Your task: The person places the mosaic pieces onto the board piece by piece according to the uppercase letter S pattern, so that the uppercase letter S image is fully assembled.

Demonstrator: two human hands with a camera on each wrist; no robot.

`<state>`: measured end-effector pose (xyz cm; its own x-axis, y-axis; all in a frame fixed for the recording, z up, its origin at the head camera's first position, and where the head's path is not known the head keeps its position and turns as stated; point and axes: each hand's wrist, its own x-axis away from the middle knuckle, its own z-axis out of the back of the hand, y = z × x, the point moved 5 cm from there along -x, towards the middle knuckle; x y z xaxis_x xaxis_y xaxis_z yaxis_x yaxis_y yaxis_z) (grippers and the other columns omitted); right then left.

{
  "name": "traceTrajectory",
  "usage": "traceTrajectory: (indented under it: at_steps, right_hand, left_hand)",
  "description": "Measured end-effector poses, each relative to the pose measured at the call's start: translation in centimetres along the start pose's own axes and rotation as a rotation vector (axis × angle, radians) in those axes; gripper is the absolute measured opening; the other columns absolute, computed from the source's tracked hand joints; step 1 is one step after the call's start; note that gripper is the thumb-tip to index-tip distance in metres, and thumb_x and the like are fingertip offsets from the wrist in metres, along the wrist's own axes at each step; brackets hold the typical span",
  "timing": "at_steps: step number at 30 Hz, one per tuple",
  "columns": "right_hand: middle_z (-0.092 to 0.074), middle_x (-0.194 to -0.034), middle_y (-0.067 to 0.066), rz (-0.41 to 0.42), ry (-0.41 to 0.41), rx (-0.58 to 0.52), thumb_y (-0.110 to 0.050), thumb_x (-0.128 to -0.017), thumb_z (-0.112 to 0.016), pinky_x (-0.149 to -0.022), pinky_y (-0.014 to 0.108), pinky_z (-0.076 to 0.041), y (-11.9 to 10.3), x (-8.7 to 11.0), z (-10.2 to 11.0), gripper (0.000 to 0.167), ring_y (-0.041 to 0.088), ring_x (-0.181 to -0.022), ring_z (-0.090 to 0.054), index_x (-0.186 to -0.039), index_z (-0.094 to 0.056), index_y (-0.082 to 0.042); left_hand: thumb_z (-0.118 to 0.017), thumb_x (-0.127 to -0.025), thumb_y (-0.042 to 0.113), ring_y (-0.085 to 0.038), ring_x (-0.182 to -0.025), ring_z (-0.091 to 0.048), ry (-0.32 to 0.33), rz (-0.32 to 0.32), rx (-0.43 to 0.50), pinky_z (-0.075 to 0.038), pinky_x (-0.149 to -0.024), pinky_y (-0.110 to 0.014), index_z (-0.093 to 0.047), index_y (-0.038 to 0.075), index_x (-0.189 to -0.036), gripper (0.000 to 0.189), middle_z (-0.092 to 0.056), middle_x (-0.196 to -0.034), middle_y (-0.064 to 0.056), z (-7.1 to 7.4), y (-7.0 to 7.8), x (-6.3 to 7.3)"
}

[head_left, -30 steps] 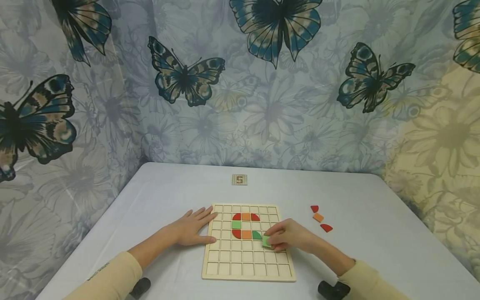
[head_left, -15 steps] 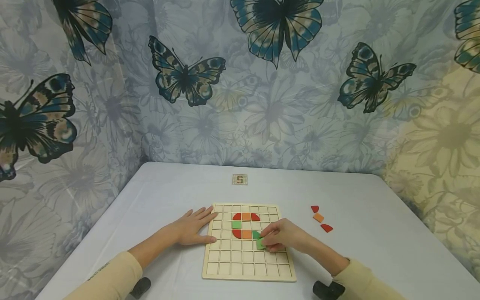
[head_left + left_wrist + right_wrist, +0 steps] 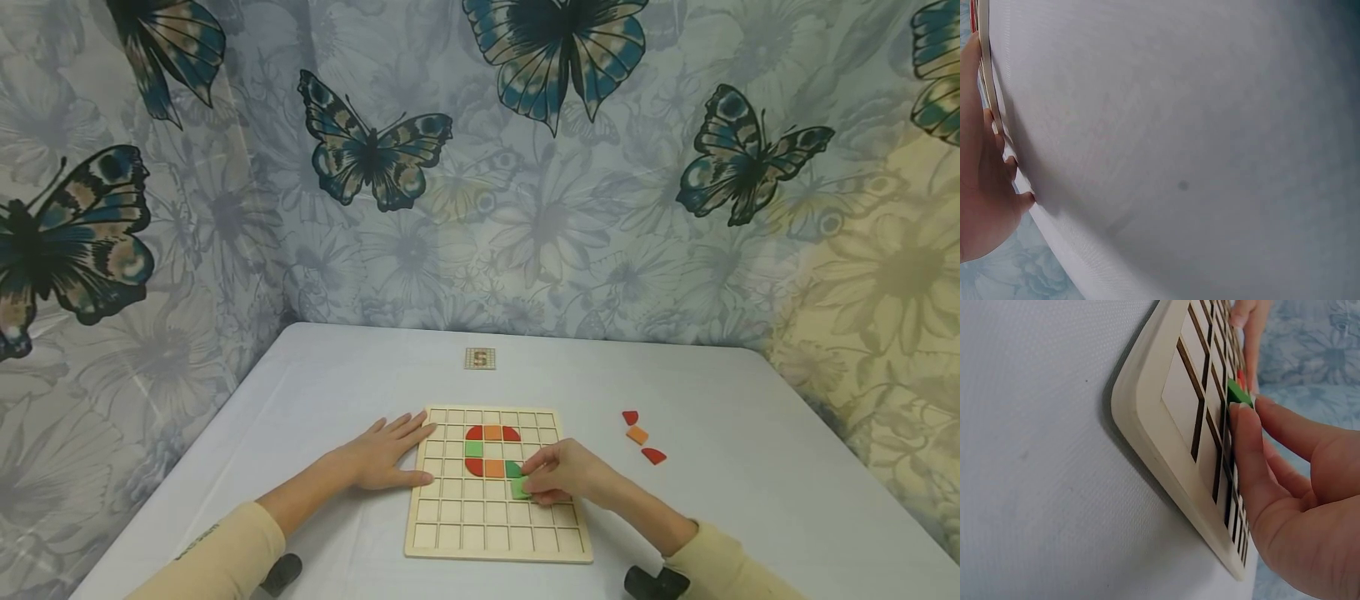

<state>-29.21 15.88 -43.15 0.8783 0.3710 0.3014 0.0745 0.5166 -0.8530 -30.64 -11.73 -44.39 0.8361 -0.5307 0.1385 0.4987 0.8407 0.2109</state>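
Note:
A wooden grid board lies on the white table. My right hand pinches a light green square tile between thumb and fingers, at a cell just below a dark green quarter-circle tile. In the right wrist view the pinched green tile tilts at the board's surface. My left hand rests with spread fingers on the board's left edge. In the board's upper cells sit red rounded tiles, orange square tiles and another light green square tile.
To the right of the board lie two red rounded tiles and an orange square tile. A small card with an S-like figure lies near the table's far edge. Butterfly-patterned fabric hangs behind the table.
My right hand has carried the light green tile slightly left, from the neighbouring cell to the one below the dark green tile. My left hand has stayed in place.

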Motion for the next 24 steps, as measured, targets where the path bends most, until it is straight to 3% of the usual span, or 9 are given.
traceTrajectory:
  at_steps: [12,24]
  right_hand:
    - [-0.067,-0.081,0.005,-0.034,0.049,-0.063,-0.007,-0.082,-0.075,-0.065,0.028,-0.056,-0.58,0.35,-0.37,0.02,0.012,-0.065,-0.065,-0.099,-0.07,0.002]
    - [-0.067,-0.077,0.005,-0.024,0.02,-0.044,-0.011,-0.083,-0.075,-0.061,0.025,-0.055,-0.6,0.63,-0.49,0.019,0.011,-0.06,-0.062,-0.097,-0.07,0.001]
  left_hand:
    - [-0.04,-0.085,0.075,-0.028,-0.143,-0.015,0.002,-0.002,-0.007,-0.013,-0.111,-0.055,-0.021,0.022,-0.154,0.088,-0.011,-0.159,-0.001,0.02,-0.03,-0.06]
    - [-0.041,-0.086,0.073,-0.029,-0.143,-0.015,-0.007,-0.007,0.004,-0.013,-0.11,-0.055,-0.022,0.021,-0.153,0.087,-0.012,-0.159,-0.002,0.19,0.18,0.19]
